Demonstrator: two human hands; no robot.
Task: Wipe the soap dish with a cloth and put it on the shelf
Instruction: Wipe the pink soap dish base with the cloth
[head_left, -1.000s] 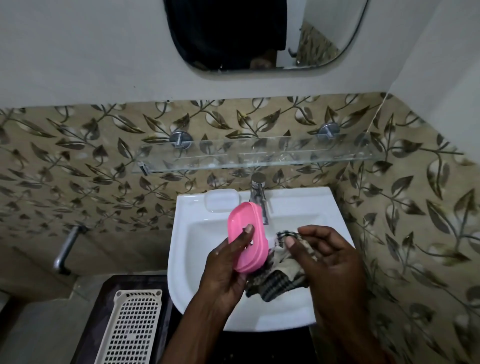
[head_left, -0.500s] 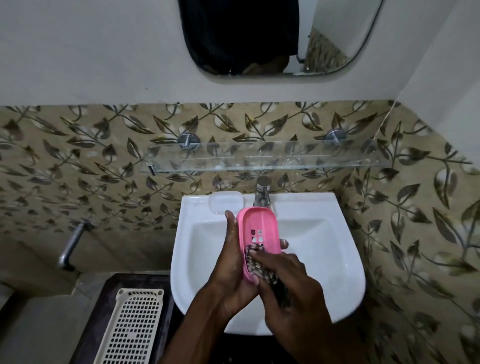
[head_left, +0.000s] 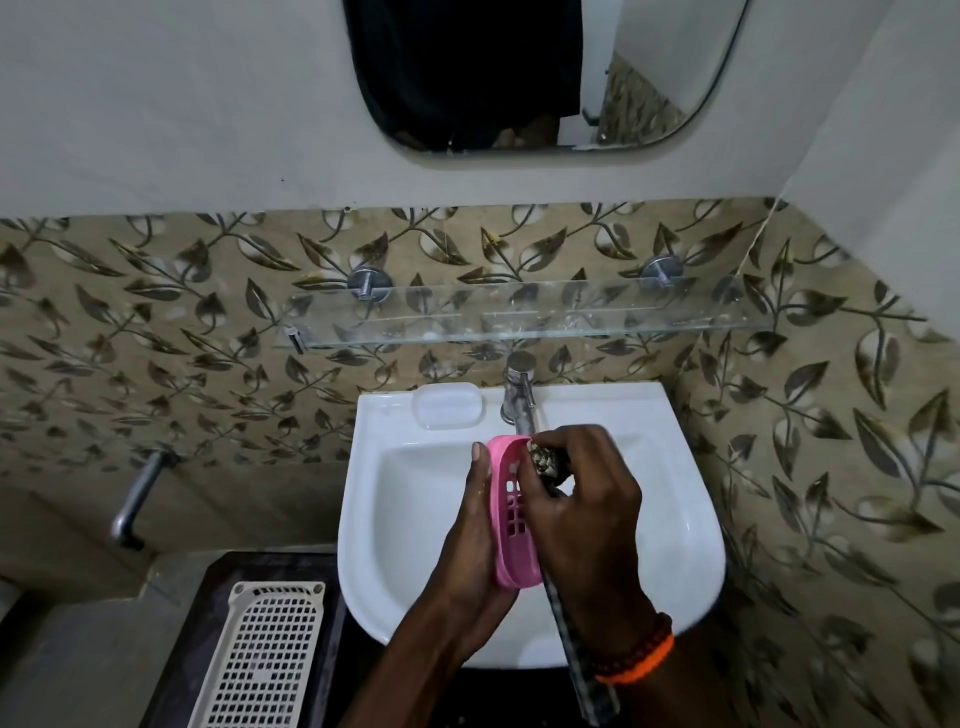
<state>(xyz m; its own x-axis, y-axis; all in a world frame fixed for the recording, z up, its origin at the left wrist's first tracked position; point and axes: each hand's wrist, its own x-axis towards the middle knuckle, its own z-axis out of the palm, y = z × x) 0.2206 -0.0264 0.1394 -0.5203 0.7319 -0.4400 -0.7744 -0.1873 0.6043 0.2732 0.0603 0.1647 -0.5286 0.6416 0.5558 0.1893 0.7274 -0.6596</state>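
Directly behind the cloth-gripping right hand (head_left: 582, 499) and dish-holding left hand (head_left: 470, 525), tap (head_left: 519, 395) fronts glass shelf (head_left: 519, 317).

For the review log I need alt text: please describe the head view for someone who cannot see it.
Over a white sink, the left hand holds a pink soap dish on edge while the right hand presses a patterned cloth into its upper end. A glass shelf on the wall above holds nothing.
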